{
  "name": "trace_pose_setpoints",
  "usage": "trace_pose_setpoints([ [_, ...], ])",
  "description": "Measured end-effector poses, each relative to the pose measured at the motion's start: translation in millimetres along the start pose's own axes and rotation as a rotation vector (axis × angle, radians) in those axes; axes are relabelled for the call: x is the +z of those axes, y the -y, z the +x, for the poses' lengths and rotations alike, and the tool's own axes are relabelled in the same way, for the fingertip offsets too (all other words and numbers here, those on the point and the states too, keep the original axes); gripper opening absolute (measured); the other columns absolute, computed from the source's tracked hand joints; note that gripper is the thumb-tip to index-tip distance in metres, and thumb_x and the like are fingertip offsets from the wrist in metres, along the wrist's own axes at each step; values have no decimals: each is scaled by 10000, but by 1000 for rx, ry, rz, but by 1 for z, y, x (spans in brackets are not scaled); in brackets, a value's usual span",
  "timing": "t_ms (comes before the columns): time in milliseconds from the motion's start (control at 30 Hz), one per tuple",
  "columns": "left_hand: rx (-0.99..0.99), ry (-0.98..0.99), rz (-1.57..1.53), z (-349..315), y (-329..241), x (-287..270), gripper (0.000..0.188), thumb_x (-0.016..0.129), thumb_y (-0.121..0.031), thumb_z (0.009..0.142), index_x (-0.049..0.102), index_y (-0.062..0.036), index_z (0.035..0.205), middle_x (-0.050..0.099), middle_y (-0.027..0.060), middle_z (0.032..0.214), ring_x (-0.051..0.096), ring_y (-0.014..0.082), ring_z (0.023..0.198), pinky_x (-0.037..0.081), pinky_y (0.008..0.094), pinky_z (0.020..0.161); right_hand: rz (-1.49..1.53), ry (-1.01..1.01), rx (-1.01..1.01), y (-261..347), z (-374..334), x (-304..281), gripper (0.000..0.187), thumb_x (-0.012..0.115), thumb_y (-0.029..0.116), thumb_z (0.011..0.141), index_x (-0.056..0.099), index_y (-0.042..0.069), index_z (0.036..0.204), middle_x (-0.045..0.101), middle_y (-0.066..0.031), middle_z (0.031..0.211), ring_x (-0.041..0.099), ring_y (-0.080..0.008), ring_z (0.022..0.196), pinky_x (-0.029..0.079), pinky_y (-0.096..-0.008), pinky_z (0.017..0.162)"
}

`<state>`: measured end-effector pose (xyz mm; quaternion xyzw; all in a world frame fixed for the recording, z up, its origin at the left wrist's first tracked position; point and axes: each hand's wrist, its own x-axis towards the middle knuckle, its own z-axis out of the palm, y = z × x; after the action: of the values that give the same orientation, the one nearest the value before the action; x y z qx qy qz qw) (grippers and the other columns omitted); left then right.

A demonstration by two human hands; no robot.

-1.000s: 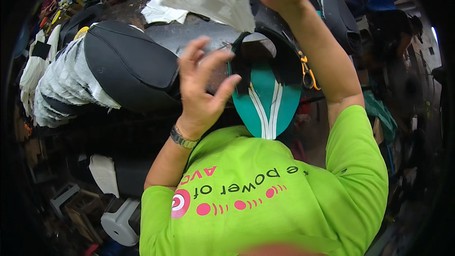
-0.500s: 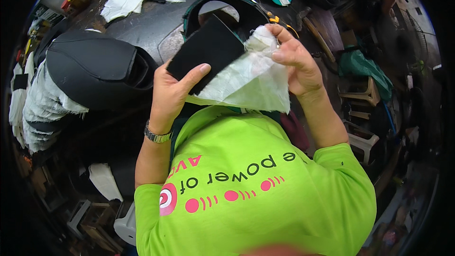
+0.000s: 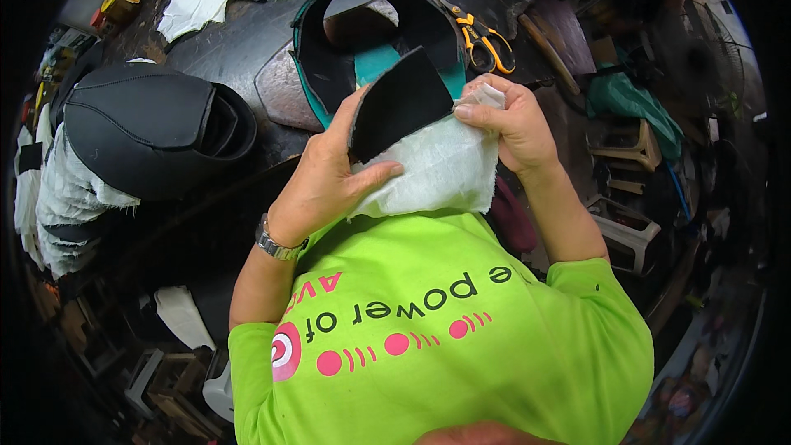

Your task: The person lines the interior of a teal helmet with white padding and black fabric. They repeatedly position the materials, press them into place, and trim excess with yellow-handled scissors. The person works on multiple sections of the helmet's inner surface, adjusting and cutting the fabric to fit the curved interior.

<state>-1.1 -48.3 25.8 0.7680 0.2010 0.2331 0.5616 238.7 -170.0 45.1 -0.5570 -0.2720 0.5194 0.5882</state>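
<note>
A black sheet piece (image 3: 404, 107) with a white cloth backing (image 3: 437, 166) is held before my chest, its black side curling up. My left hand (image 3: 325, 177) closes on its left part, thumb on the white cloth and fingers behind the black sheet. At the upper right corner, my right hand (image 3: 515, 124) pinches the white cloth between thumb and fingers. Just beyond both hands stands a hollow black and teal padded shell (image 3: 309, 41) with a round opening. Scissors with yellow and black handles (image 3: 486, 43) rest beside it on the right.
On the left sits a rounded black padded piece (image 3: 136, 119) above a stack with frayed white cloth (image 3: 78, 189). White cloth scraps (image 3: 198, 0) and jars (image 3: 119, 4) lie at the far left. A hammer (image 3: 548, 53) lies at the right, near plastic stools (image 3: 622, 231).
Both hands have drawn the piece closer to my chest, and the black sheet has turned more upright. My view has shifted, so the shell and scissors show more fully.
</note>
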Motion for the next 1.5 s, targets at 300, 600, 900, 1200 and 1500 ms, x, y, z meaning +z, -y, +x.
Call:
trace_pose_setpoints([
  [300, -112, -152, 144, -19, -7, 0, 752, 840, -33, 818, 488, -82, 1481, 739, 113, 902, 746, 171, 831, 584, 303, 785, -487, -292, -262, -11, -13, 14, 89, 746, 23, 857, 675, 31, 910, 678, 19, 866, 601, -58, 830, 488, -258, 753],
  [600, -113, -269, 188, -20, -7, -10, 529, 844, -42, 830, 621, -70, 1308, 723, 83, 838, 719, 117, 767, 567, 262, 701, -833, -63, -600, -12, 0, 23, 230, 623, -153, 811, 728, -45, 986, 696, -119, 872, 681, -206, 791, 539, -294, 744],
  [900, 100, -216, 364, -26, -23, -9, 241, 787, 7, 838, 733, -50, 1066, 670, 94, 917, 684, 235, 736, 550, 340, 677, -957, -83, -681, -9, -5, 30, 250, 628, -165, 805, 726, -51, 1005, 708, -146, 906, 703, -237, 806, 551, -306, 737],
  [1200, 134, -158, 718, 22, -27, -17, 246, 696, 30, 843, 685, -36, 1079, 622, 124, 973, 693, 328, 849, 572, 406, 721, -1208, -100, -857, -12, 35, 48, 263, 636, -134, 808, 702, -41, 1045, 655, -158, 910, 692, -326, 816, 568, -378, 727],
  [1500, 92, -218, 753, 31, 5, -18, 183, 686, -33, 913, 713, -59, 1092, 646, 99, 986, 708, 318, 794, 588, 397, 708, -1208, -149, -817, -28, 53, 32, 238, 633, -114, 827, 708, -57, 1046, 658, -175, 923, 700, -342, 825, 581, -379, 722],
])
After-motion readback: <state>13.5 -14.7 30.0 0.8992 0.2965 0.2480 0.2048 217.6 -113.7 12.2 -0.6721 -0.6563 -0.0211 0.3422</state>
